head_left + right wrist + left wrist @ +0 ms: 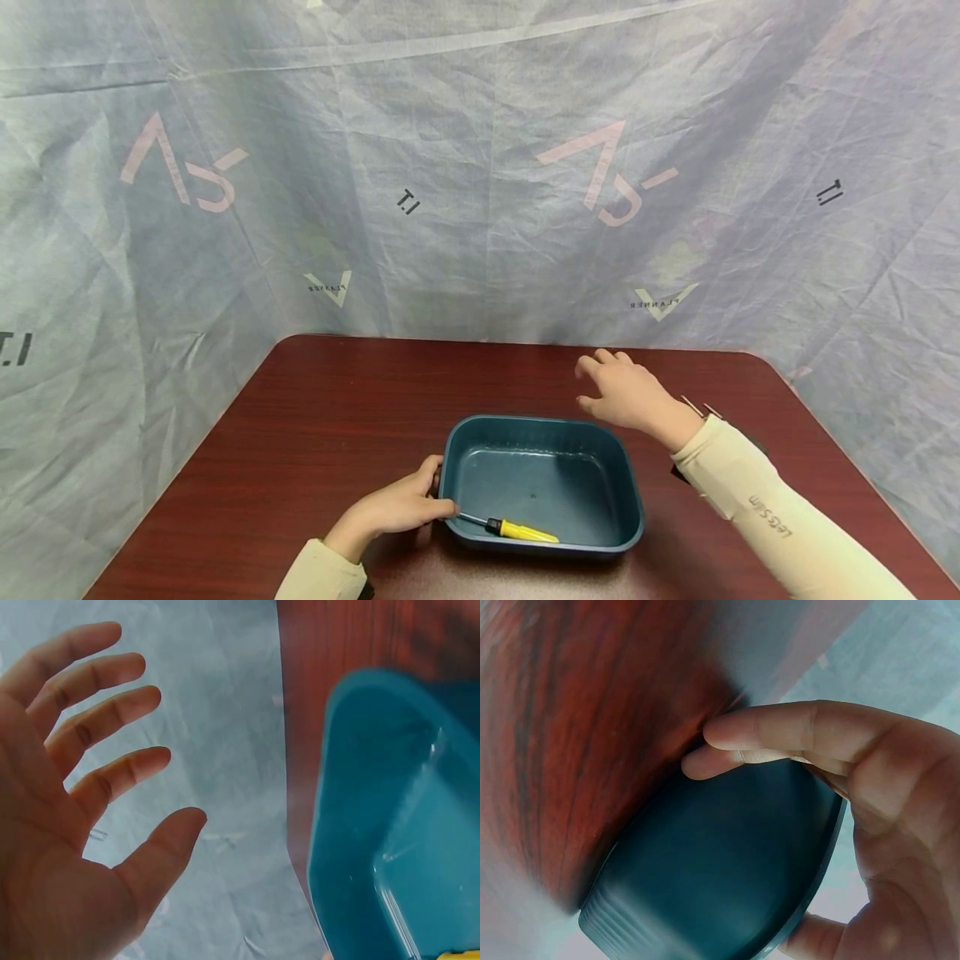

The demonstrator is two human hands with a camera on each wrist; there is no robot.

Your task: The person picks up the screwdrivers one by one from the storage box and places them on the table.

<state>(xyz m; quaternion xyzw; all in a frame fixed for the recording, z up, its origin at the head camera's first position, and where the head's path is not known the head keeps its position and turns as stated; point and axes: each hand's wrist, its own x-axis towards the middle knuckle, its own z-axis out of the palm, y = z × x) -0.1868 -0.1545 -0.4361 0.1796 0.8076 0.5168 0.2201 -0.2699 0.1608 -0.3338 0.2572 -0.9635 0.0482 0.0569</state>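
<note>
A dark teal plastic tub [540,487] stands on the table. Inside it, along the near wall, lies a screwdriver with a yellow handle [528,532] and a thin metal shaft. My left hand [408,502] grips the tub's left side, thumb over the rim near the screwdriver's tip. In the left wrist view, the fingers [780,727] lie along the outer wall of the tub. Up in the air beyond the tub's far right corner is my right hand [622,390], holding nothing. Its fingers [112,716] are spread and slightly bent in the right wrist view.
The dark red wood-grain table [337,400] extends on all sides of the tub. A pale grey cloth [480,208] with printed letters hangs behind the table and at both sides. Long cream sleeves [780,508] cover both arms.
</note>
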